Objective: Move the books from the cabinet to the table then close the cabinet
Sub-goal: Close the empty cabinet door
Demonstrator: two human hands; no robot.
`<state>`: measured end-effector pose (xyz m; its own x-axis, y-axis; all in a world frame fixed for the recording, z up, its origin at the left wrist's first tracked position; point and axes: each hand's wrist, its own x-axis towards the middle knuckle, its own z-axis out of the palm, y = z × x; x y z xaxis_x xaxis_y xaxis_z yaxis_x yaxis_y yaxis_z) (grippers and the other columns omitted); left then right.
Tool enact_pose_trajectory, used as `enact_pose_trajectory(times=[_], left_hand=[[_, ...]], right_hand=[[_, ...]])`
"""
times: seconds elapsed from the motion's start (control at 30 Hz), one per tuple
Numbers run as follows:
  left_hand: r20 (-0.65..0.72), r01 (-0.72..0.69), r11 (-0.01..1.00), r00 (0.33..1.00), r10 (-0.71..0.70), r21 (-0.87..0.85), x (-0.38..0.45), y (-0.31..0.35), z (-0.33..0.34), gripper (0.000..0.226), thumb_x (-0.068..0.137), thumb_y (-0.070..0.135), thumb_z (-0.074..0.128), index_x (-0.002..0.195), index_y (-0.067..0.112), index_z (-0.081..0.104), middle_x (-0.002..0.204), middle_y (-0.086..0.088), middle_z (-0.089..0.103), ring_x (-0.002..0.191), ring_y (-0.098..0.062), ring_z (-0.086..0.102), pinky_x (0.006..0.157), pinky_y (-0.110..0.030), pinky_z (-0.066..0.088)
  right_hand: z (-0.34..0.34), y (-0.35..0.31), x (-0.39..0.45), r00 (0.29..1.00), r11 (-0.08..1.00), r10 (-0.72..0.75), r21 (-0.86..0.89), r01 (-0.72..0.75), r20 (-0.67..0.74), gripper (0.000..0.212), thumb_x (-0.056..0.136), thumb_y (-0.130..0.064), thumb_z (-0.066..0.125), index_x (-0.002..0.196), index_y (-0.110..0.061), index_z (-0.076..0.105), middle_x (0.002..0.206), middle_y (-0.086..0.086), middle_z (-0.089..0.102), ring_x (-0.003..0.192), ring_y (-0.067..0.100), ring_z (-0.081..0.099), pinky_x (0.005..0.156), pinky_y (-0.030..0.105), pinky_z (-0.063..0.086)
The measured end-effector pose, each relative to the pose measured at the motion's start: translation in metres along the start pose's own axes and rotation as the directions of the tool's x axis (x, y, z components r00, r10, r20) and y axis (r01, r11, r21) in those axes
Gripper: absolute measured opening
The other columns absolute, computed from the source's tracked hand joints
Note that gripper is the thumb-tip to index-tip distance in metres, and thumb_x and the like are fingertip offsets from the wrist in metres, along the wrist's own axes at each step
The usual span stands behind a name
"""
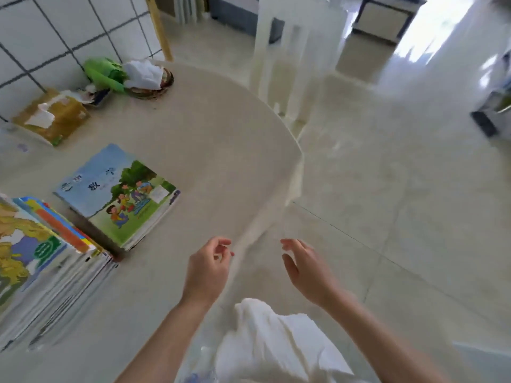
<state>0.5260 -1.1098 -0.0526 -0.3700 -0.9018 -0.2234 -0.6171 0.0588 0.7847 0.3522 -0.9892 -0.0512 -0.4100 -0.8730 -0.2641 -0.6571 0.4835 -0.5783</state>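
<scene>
Two piles of books lie on the round beige table (215, 128). A tall stack (41, 261) with a yellow and purple cover sits at the left edge. Right of it is a lower pile topped by a blue and green picture book (119, 194). My left hand (208, 269) hovers over the table's near edge, empty, fingers loosely curled and apart. My right hand (304, 269) hangs past the table edge over the floor, empty with fingers spread. The cabinet is out of view.
At the table's far left sit a brown tissue box (52, 117), a green bag (103, 73) and a basket with white paper (150, 78) against a tiled wall. A white chair (293, 51) stands behind the table. Pale tiled floor spreads to the right.
</scene>
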Motion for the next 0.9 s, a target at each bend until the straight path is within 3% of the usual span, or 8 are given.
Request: enact_pose_trajectory(times=[0.1,0.33,0.5,0.73,0.9], left_hand=[[0.127,-0.068,0.997,0.99,0.062,0.045,-0.011,0.019,0.029,0.021,0.088,0.007,0.06,0.089,0.028,0.063,0.073,0.017,0.068,0.077,-0.003,0.067,0.072,-0.02,0.049],[0.435,-0.272,0.96,0.875,0.215,0.073,-0.07,0.082,0.143,0.019,0.086,0.007,0.061,0.091,0.025,0.066,0.075,0.011,0.072,0.076,-0.002,0.068,0.073,-0.021,0.051],[0.565,-0.321,0.946,0.791,0.237,0.053,-0.129,0.114,0.217,0.024,0.084,0.007,0.064,0.086,0.031,0.066,0.072,0.012,0.074,0.073,0.0,0.069,0.072,-0.023,0.054],[0.742,-0.415,0.91,0.606,0.286,-0.012,-0.218,0.169,0.331,0.033,0.084,0.005,0.063,0.079,0.037,0.065,0.067,0.017,0.073,0.071,0.003,0.069,0.07,-0.02,0.055],[0.847,-0.525,0.85,0.435,0.306,-0.038,-0.257,0.218,0.4,0.032,0.085,0.008,0.065,0.08,0.04,0.064,0.072,0.015,0.073,0.074,0.005,0.067,0.075,-0.016,0.053]], right_hand=[[-0.013,0.035,-0.033,0.993,0.995,0.099,0.013,-0.098,-0.07,0.033,0.098,-0.016,0.044,0.13,-0.012,0.052,0.12,0.002,0.064,0.114,0.021,0.056,0.094,0.028,0.04],[-0.052,0.139,-0.156,0.915,0.94,0.342,0.081,-0.333,-0.213,0.033,0.098,-0.018,0.045,0.13,-0.014,0.053,0.116,-0.002,0.066,0.109,0.017,0.058,0.092,0.025,0.042],[-0.071,0.203,-0.232,0.861,0.895,0.445,0.15,-0.419,-0.245,0.033,0.096,-0.019,0.048,0.128,-0.015,0.055,0.113,0.001,0.068,0.107,0.018,0.06,0.091,0.027,0.044],[-0.116,0.287,-0.333,0.73,0.806,0.591,0.276,-0.523,-0.344,0.032,0.097,-0.023,0.047,0.128,-0.017,0.053,0.118,-0.001,0.065,0.109,0.017,0.059,0.092,0.029,0.047],[-0.153,0.342,-0.382,0.601,0.728,0.686,0.378,-0.572,-0.411,0.032,0.098,-0.022,0.047,0.128,-0.015,0.053,0.118,0.0,0.064,0.108,0.017,0.059,0.091,0.029,0.047]])
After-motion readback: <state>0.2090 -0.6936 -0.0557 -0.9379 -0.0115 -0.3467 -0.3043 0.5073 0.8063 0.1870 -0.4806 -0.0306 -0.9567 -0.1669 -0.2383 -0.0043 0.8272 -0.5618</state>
